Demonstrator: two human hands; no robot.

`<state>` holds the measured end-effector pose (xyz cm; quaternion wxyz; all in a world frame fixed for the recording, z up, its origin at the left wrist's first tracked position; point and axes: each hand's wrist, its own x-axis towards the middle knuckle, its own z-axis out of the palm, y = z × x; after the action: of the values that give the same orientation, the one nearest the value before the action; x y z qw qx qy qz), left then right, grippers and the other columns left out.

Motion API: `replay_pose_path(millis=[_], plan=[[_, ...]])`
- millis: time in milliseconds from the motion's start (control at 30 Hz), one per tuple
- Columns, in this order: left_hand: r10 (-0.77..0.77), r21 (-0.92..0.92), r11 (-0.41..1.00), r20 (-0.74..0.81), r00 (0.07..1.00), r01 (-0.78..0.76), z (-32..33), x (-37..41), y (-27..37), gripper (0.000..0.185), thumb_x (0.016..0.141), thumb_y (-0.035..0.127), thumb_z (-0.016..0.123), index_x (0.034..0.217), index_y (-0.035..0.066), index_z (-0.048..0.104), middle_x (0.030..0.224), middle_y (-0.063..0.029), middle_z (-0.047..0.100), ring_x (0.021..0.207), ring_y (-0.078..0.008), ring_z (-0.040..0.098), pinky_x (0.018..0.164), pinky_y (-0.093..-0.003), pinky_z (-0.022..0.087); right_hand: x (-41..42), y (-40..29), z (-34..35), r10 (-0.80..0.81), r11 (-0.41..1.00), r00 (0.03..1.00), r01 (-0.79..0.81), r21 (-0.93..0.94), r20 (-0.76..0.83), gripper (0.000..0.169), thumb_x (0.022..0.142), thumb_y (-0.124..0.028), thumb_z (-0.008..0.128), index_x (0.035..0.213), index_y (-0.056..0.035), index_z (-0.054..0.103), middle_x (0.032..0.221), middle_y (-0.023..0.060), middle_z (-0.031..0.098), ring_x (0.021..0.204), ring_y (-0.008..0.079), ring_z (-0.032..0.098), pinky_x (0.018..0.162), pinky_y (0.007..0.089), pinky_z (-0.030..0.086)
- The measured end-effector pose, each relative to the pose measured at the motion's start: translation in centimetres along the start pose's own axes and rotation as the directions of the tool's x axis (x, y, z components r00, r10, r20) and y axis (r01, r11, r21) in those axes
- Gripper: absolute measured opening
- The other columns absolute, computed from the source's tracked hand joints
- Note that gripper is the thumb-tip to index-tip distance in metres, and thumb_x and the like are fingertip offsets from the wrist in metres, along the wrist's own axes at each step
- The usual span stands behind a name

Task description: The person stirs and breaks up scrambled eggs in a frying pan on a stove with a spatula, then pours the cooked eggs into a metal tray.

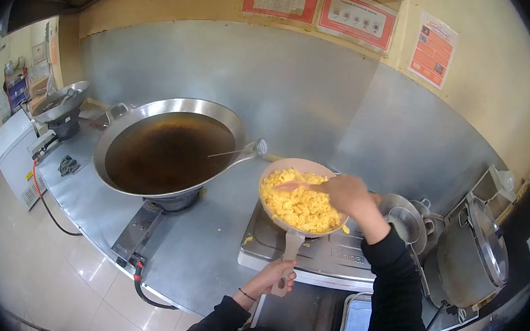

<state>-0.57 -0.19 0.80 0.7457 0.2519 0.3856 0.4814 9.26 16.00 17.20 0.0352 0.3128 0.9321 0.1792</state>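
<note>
My left hand [275, 278] is closed around the handle of a beige frying pan [294, 248]. Yellow scrambled eggs [302, 209] fill most of the pan, broken into small curds. Over the pan's right side, my right hand [348, 195] grips a pinkish spatula [293, 185], its blade lying in the eggs near the far side. Below the pan is a Rinnai gas stove [334, 254], with bits of egg on its top. I cannot tell whether the pan rests on the burner or is held just above it.
Left of the pan stands a large wok [240, 130] of dark oil with a probe thermometer [259, 147] at its rim, on a burner [138, 233]. Strainers [405, 224] and a big lidded pot [462, 257] crowd the right. Further left are a cloth [68, 165] and another wok [79, 94].
</note>
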Motion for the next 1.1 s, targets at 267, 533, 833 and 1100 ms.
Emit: replay_pose_path(millis=[267, 533, 833, 1100], plan=[[0.018, 0.003, 1.0, 0.039, 0.999, -0.018, -0.4, 1.2, -0.7, 0.024, 0.081, 0.03, 0.049, 0.091, 0.009, 0.04, 0.06, 0.0015, 0.046, 0.046, -0.0099, 0.049, 0.036, -0.0178, 0.035, 5.3, 0.0, 12.3, 0.236, 0.952, 0.972, -0.228, -0.205, 0.015, 0.027, 0.075, -0.014, 0.046, 0.097, -0.0227, 0.06, 0.073, 0.0071, 0.062, 0.062, 0.0213, 0.061, 0.051, 0.0341, 0.047], [0.024, -0.022, 0.999, -0.013, 1.0, -0.025, 0.2, -0.2, -0.2, 0.025, 0.08, 0.028, 0.051, 0.09, 0.009, 0.038, 0.06, 0.0018, 0.047, 0.045, -0.0098, 0.049, 0.034, -0.017, 0.032, 2.7, 2.4, 1.7, 0.236, 0.967, 0.972, -0.235, -0.094, -0.003, 0.019, 0.075, -0.015, 0.047, 0.084, -0.0113, 0.063, 0.076, 0.0071, 0.062, 0.073, 0.0236, 0.06, 0.057, 0.0335, 0.048], [0.018, -0.034, 0.999, 0.013, 1.0, -0.018, -0.3, 0.8, -0.7, 0.024, 0.081, 0.028, 0.049, 0.092, 0.008, 0.041, 0.059, 0.0004, 0.048, 0.045, -0.0111, 0.05, 0.033, -0.0159, 0.033, 6.0, 5.4, 7.3, 0.434, 0.899, 0.892, -0.438, 0.0, 0.126, 0.024, 0.076, -0.027, 0.05, 0.087, -0.0095, 0.062, 0.087, 0.0127, 0.06, 0.083, 0.0235, 0.059, 0.065, 0.0346, 0.047], [0.002, -0.056, 0.998, 0.045, 0.999, 0.0, -0.3, 0.9, -0.5, 0.024, 0.082, 0.027, 0.047, 0.095, 0.007, 0.042, 0.059, -0.001, 0.047, 0.045, -0.0129, 0.05, 0.035, -0.0194, 0.036, 2.8, 8.7, 4.2, 0.481, 0.875, 0.775, -0.397, -0.277, 0.41, 0.035, 0.074, -0.039, 0.053, 0.091, -0.0094, 0.061, 0.093, 0.0098, 0.06, 0.082, 0.0229, 0.059, 0.066, 0.0341, 0.047]])
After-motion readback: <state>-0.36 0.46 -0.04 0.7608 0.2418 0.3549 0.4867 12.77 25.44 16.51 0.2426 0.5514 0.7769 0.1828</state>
